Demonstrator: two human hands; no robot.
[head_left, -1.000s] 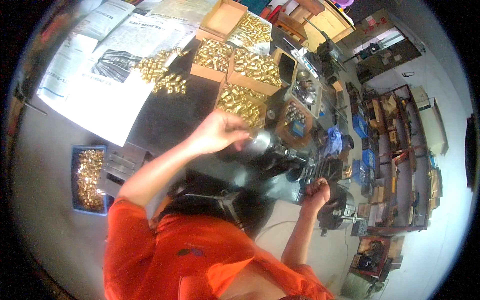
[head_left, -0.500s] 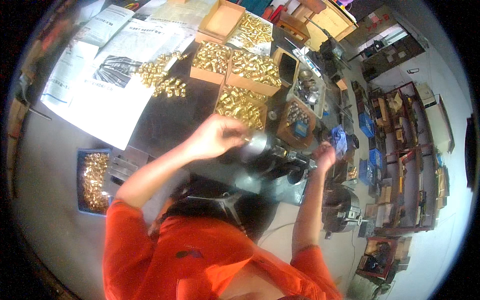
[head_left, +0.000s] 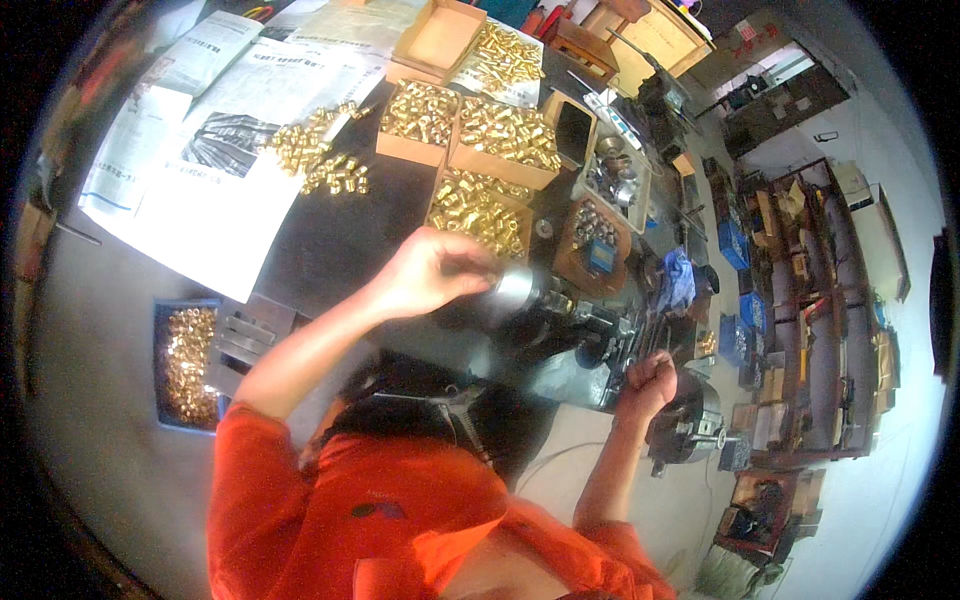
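My left hand (head_left: 438, 272) is closed in a pinch at the face of a round silver chuck (head_left: 514, 288) on a small bench machine. Whatever sits between those fingertips is too small and hidden to make out. My right hand (head_left: 651, 382) is curled into a fist beside the right end of the machine (head_left: 598, 345); what it grips, if anything, does not show. Just beyond the chuck stands a cardboard box of small brass fittings (head_left: 478, 215). Two more boxes of brass pieces (head_left: 418, 112) (head_left: 505, 137) adjoin it on the far side.
Loose brass pieces (head_left: 320, 150) lie by newspaper sheets (head_left: 225, 190) at the left. A blue bin of brass parts (head_left: 188, 365) stands lower left. Beyond the machine are a wooden tray (head_left: 590, 265), a blue cloth (head_left: 677, 280) and a dark round machine (head_left: 690, 420). Shelves (head_left: 815, 320) line the right.
My right hand has moved down towards me, away from the blue cloth, and is curled into a fist. My left hand stays at the chuck, nearly unmoved.
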